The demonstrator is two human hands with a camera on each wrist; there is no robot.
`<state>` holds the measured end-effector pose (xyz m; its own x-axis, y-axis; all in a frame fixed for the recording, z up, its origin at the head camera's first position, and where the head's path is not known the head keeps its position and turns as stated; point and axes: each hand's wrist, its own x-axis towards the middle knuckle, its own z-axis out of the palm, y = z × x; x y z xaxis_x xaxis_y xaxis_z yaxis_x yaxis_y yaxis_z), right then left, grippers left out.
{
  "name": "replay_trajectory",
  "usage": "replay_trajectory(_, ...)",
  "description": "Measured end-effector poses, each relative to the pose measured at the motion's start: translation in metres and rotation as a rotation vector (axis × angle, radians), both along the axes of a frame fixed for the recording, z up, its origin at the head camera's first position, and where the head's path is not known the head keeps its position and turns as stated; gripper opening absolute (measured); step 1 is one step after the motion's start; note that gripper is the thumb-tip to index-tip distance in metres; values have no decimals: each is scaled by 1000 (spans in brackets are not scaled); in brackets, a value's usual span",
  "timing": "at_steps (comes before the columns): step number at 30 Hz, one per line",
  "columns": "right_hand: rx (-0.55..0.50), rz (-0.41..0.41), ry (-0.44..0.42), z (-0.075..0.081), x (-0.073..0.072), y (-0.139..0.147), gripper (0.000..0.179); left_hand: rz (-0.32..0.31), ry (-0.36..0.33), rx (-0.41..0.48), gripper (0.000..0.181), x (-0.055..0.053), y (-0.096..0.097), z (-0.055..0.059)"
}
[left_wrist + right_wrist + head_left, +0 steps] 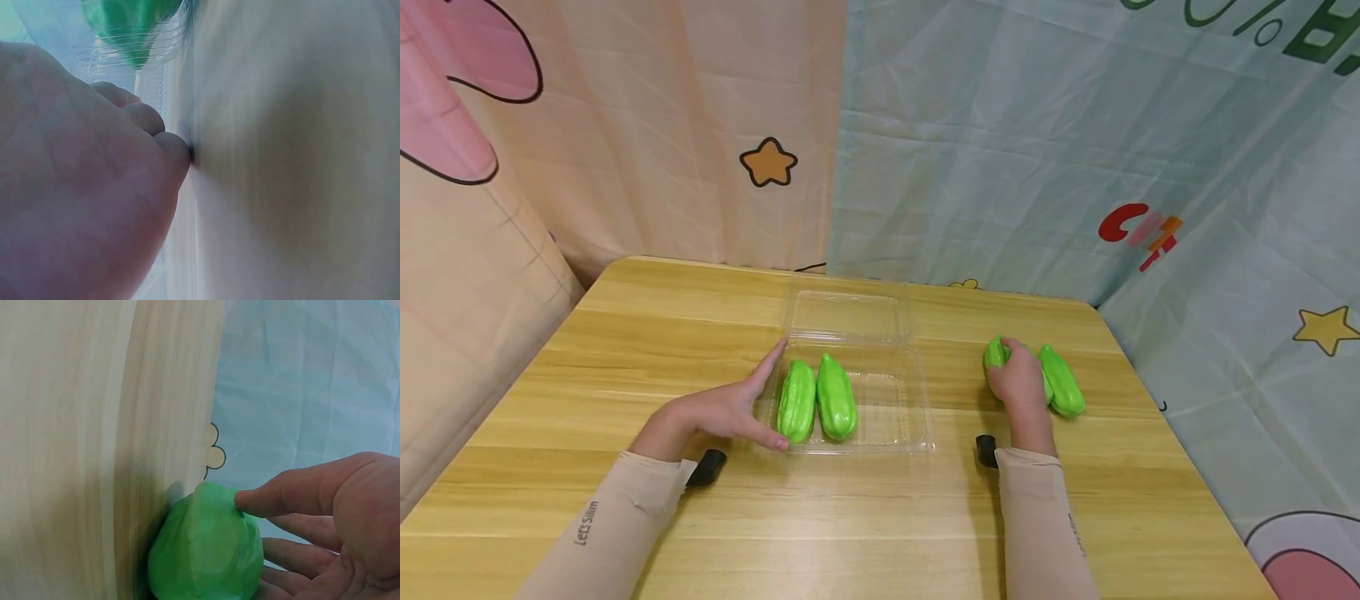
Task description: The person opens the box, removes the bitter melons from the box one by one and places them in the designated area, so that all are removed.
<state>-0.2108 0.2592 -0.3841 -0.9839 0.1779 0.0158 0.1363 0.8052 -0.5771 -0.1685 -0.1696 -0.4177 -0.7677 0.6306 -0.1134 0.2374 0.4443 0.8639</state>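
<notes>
A clear plastic clamshell box (891,354) lies with its lid open on the table. On the left side of its tray, two ridged green gourds (837,398), like bitter melons, lie side by side. My left hand (730,410) rests against the box's left edge, thumb and fingers spread apart. Off to the right, my right hand (1021,379) holds another green gourd (206,550), the thumb on its near face and the fingers behind it. Much of that gourd is covered by the hand in the head view. Close beside it lies a further green gourd (1062,383).
The wooden table (880,525) ends at a back edge, with printed curtains (1000,150) hanging behind and at the sides. Black camera mounts (706,468) stick out from both wrists, over the tabletop.
</notes>
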Motion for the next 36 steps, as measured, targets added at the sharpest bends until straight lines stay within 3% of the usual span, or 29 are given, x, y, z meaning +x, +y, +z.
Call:
replay_trajectory(10, -72, -11, 23, 3, 0, -1, 73, 1, -5, 7, 142, 0, 0, 0)
replay_trajectory(17, -149, 36, 80, 11, 3, -5, 92, 0, -9, 16, 142, 1, 1, 1)
replay_trajectory(28, -368, 277, 142, 25, 9, -29, 101, -1, -5, 21, 142, 1, 0, 1)
replay_trajectory(36, -353, 449, 173, 23, 11, -47, 104, -1, -7, 19, 141, 1, 1, 3)
